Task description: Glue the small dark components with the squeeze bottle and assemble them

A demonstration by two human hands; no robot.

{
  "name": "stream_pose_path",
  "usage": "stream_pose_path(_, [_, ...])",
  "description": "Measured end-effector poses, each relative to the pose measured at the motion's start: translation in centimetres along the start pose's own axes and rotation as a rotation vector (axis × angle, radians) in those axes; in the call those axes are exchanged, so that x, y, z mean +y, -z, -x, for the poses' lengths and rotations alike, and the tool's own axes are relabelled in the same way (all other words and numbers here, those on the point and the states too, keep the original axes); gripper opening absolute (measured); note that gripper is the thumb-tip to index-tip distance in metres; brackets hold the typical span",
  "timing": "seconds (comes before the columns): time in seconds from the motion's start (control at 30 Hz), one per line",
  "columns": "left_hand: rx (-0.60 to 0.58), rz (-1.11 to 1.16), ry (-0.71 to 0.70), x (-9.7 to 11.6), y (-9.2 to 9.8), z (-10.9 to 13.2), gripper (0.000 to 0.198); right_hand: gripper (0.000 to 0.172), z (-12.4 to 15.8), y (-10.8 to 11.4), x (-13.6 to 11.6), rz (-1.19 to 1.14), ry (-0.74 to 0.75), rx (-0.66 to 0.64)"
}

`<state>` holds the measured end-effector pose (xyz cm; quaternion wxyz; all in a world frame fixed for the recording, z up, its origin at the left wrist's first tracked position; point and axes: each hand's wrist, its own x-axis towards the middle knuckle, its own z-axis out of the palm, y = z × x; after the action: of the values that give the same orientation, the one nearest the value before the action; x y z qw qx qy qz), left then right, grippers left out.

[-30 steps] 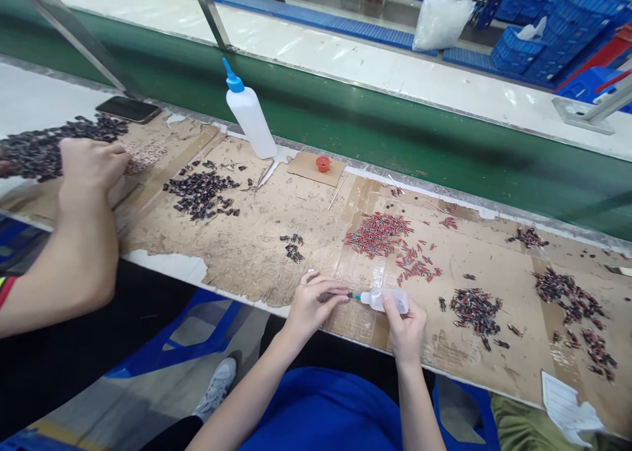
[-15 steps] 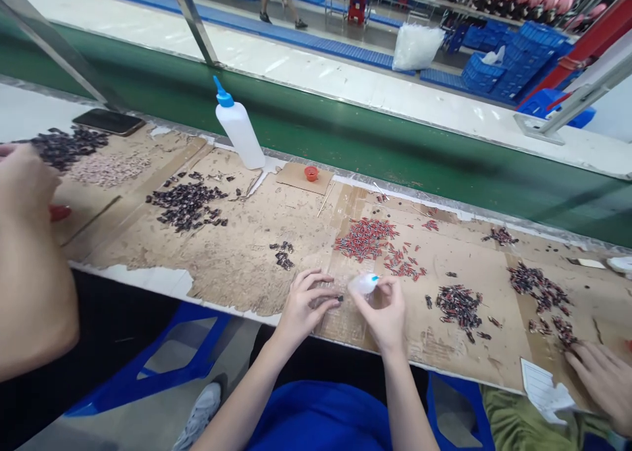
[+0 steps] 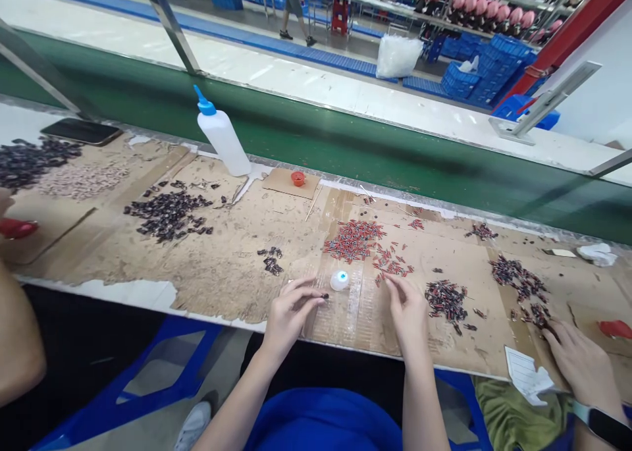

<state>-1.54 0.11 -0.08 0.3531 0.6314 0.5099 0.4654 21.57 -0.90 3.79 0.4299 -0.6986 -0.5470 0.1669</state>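
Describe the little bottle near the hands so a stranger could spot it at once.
Start at the green belt, then the cardboard-covered bench in front of it. Near its front edge, between the left hand, pinching a dark piece, and the right hand, stands the little bottle. Unlike the tall white bottle at the back, it is tiny and clear, its blue tip facing up.

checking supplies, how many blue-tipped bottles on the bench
2: a tall white bottle at the far edge of the bench; a small bottle standing between the left hand, pinching a dark part, and right hand. Others may be hidden.
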Motion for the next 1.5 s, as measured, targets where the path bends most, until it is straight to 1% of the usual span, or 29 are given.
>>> stream_pose_path(0.1, [0.048,0.077,0.032,0.7,0.0,0.3,0.014,0.023,-0.4,-0.8,0.3,0.071,-0.039,-0.045])
stream_pose_path(0.2, [0.049,0.157,0.044,1.6,0.0,0.6,0.013,0.022,-0.3,-1.8,0.1,0.118,-0.058,-0.044])
stream_pose_path(0.3, [0.031,0.186,0.028,2.4,-0.1,0.8,0.012,0.023,-0.2,-1.8,-0.3,0.091,-0.048,-0.048])
stream_pose_path(0.37, [0.018,0.194,0.027,2.9,-0.2,0.9,0.013,0.023,0.0,-1.4,-0.7,-0.027,-0.114,-0.069])
stream_pose_path(0.47, [0.007,0.221,0.061,3.6,-0.6,1.0,0.014,0.028,0.5,-0.9,-1.3,-0.342,-0.268,-0.066])
stream_pose_path(0.53, [-0.01,0.254,0.071,4.2,-1.0,1.1,0.015,0.033,0.8,-0.7,-1.7,-0.527,-0.329,-0.057])
stream_pose_path(0.6, [-0.038,0.278,0.065,4.8,-1.4,1.0,0.015,0.036,1.0,-0.6,-1.9,-0.61,-0.366,-0.063])
stream_pose_path(0.67, [-0.054,0.287,0.058,5.3,-1.8,1.0,0.014,0.035,1.0,-0.7,-1.8,-0.602,-0.386,-0.065])
stream_pose_path(0.7, [-0.059,0.287,0.06,5.4,-2.0,1.0,0.014,0.035,1.0,-0.7,-1.7,-0.58,-0.38,-0.055])
stream_pose_path(0.77, [-0.062,0.282,0.084,5.5,-2.4,1.1,0.014,0.035,1.0,-0.7,-1.2,-0.508,-0.322,-0.02])
stream_pose_path(0.9, [-0.069,0.285,0.155,5.4,-2.9,1.4,0.016,0.028,1.1,-0.2,0.2,-0.278,-0.123,0.036])
stream_pose_path(0.97, [-0.069,0.3,0.149,5.4,-3.1,1.4,0.018,0.027,1.2,0.0,0.7,-0.182,-0.064,0.067])
stream_pose_path(1.03, [-0.058,0.309,0.119,5.4,-3.2,1.4,0.019,0.028,1.2,0.1,0.9,-0.155,-0.054,0.084])
stream_pose_path(1.13, [-0.038,0.304,0.078,5.5,-3.2,1.2,0.02,0.029,1.5,0.1,0.1,-0.249,-0.084,0.014])
stream_pose_path(1.27, [-0.032,0.26,0.048,5.6,-3.1,1.1,0.02,0.03,2.3,-0.1,-1.7,-0.4,-0.126,-0.22])
stream_pose_path(1.33, [-0.037,0.226,0.032,5.6,-3.1,1.1,0.019,0.032,2.7,-0.2,-2.4,-0.453,-0.179,-0.301])
stream_pose_path(1.43, [-0.047,0.187,-0.005,5.7,-3.1,1.0,0.018,0.03,3.0,-0.3,-2.9,-0.501,-0.271,-0.333])
stream_pose_path(1.5, [-0.05,0.173,-0.031,5.7,-3.1,1.0,0.017,0.028,3.1,-0.4,-2.9,-0.508,-0.296,-0.349])
